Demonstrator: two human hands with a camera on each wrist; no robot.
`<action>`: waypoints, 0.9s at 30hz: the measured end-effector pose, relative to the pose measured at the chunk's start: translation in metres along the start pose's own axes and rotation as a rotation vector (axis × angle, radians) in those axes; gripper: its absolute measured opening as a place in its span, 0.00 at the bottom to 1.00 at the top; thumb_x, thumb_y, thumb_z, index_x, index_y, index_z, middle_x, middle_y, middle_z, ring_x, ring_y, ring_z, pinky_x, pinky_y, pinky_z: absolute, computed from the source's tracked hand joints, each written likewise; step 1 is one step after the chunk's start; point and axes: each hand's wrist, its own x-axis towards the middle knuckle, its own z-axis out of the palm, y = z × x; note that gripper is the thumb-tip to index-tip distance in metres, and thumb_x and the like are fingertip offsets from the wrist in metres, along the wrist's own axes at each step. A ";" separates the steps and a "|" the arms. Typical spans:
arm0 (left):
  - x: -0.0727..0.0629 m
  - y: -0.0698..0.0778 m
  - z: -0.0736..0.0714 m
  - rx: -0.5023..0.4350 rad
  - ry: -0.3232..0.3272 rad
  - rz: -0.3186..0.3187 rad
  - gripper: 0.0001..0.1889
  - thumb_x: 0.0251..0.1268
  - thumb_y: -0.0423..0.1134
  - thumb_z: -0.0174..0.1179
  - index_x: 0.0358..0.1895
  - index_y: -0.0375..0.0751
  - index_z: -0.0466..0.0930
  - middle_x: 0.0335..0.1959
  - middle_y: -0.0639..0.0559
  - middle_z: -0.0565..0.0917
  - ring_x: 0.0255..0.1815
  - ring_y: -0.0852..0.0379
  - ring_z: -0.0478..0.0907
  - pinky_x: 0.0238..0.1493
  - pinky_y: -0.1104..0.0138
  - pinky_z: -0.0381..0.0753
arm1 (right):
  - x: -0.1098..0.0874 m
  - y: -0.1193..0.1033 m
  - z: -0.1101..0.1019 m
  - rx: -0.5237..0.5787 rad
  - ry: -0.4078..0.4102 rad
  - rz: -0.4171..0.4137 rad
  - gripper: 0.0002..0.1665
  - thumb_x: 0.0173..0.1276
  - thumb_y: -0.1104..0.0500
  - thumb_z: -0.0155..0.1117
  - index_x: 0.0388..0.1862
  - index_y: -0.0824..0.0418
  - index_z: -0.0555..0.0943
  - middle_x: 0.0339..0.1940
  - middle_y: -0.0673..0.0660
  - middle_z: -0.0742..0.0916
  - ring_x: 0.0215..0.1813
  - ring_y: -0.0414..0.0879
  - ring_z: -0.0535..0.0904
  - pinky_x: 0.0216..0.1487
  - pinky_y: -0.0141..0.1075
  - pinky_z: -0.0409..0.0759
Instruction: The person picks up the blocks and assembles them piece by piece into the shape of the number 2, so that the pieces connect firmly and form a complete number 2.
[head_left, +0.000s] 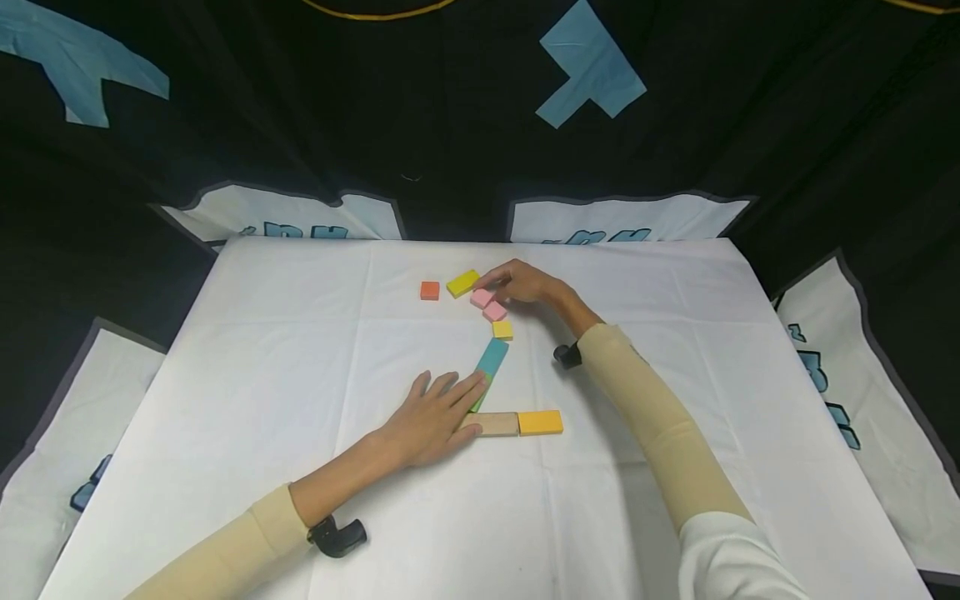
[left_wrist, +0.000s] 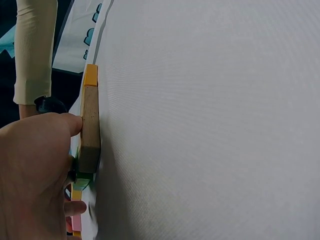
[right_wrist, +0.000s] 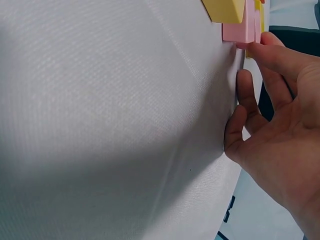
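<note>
Wooden blocks form a bent line on the white table. My right hand (head_left: 522, 282) pinches the upper pink block (head_left: 482, 297) between thumb and index finger, its other fingers loosely curled near the cloth. A second pink block (head_left: 494, 311) sits against it, with a small yellow block (head_left: 502, 331) just below. My left hand (head_left: 435, 421) lies with fingers spread over the green block (head_left: 477, 406), partly hiding it. Its thumb (left_wrist: 73, 124) touches the plain wood block (left_wrist: 90, 125). A teal block (head_left: 492, 355) joins the green one; an orange-yellow block (head_left: 540, 422) ends the lower row.
A longer yellow block (head_left: 462, 283) lies just left of the upper pink block, and an orange-red square block (head_left: 430, 291) stands apart farther left. The white cloth-covered table (head_left: 225, 375) ends at a black curtain (head_left: 450, 108).
</note>
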 end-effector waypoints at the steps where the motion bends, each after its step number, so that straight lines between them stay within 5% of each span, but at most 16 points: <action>1: 0.000 0.000 0.000 0.001 0.001 0.000 0.35 0.79 0.59 0.41 0.80 0.44 0.51 0.80 0.49 0.54 0.74 0.40 0.58 0.69 0.38 0.54 | 0.000 0.000 0.000 0.006 -0.003 0.001 0.22 0.70 0.67 0.59 0.60 0.54 0.84 0.69 0.54 0.78 0.71 0.50 0.67 0.70 0.49 0.64; 27: 0.001 0.001 0.000 -0.005 0.007 -0.001 0.35 0.79 0.59 0.41 0.80 0.43 0.51 0.80 0.49 0.54 0.74 0.40 0.58 0.69 0.38 0.53 | -0.003 -0.003 0.004 0.035 -0.038 -0.016 0.21 0.73 0.65 0.56 0.62 0.55 0.83 0.69 0.55 0.78 0.71 0.50 0.67 0.71 0.50 0.62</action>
